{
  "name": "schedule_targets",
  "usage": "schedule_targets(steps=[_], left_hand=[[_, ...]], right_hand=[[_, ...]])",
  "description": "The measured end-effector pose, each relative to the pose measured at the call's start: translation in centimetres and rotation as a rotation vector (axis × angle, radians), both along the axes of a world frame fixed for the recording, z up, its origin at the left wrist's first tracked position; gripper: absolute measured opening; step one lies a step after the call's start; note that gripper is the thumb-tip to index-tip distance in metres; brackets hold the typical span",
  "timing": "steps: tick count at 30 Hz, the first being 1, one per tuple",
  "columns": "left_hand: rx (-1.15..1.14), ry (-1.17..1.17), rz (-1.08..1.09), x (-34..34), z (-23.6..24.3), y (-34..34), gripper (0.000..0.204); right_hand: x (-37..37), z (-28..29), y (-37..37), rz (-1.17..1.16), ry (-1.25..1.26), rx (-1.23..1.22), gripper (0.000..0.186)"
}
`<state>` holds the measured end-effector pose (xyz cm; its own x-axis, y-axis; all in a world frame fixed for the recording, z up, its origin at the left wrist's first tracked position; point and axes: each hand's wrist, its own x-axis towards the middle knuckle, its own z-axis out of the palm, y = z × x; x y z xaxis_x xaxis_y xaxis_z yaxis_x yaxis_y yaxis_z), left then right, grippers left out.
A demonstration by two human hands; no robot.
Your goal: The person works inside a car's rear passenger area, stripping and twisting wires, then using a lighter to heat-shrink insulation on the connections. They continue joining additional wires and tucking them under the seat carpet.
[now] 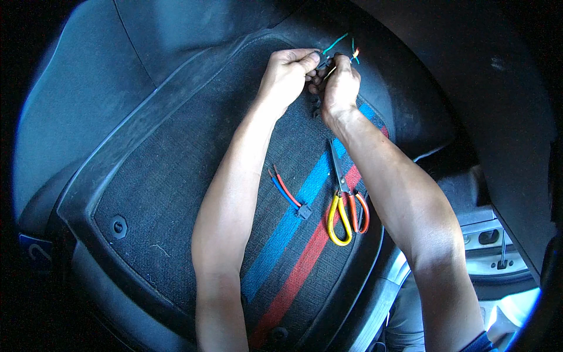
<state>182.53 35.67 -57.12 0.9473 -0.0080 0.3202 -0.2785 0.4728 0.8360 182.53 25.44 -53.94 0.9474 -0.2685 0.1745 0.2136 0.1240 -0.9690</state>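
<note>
My left hand (287,73) and my right hand (339,85) meet at the far end of a dark car floor mat (176,176). Between their fingertips they pinch a small dark connector (324,63). Thin green and orange wires (343,47) stick out beyond the fingers. Both forearms reach up from the lower edge over the mat. Most of the connector is hidden by my fingers.
On the mat's blue and red stripes (293,234) lie yellow-handled scissors and a red-handled tool (346,205). Beside them lies a small black plug with short red and blue wires (290,196). A round mat fastener (118,226) sits at left. The door sill (487,258) is at right.
</note>
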Motion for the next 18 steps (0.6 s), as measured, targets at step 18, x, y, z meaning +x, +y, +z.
schedule_targets(steps=[18], left_hand=[[0.003, -0.012, -0.016, -0.07, 0.00, 0.07, 0.022]], right_hand=[[0.10, 0.04, -0.29, 0.016, 0.010, 0.005, 0.029]])
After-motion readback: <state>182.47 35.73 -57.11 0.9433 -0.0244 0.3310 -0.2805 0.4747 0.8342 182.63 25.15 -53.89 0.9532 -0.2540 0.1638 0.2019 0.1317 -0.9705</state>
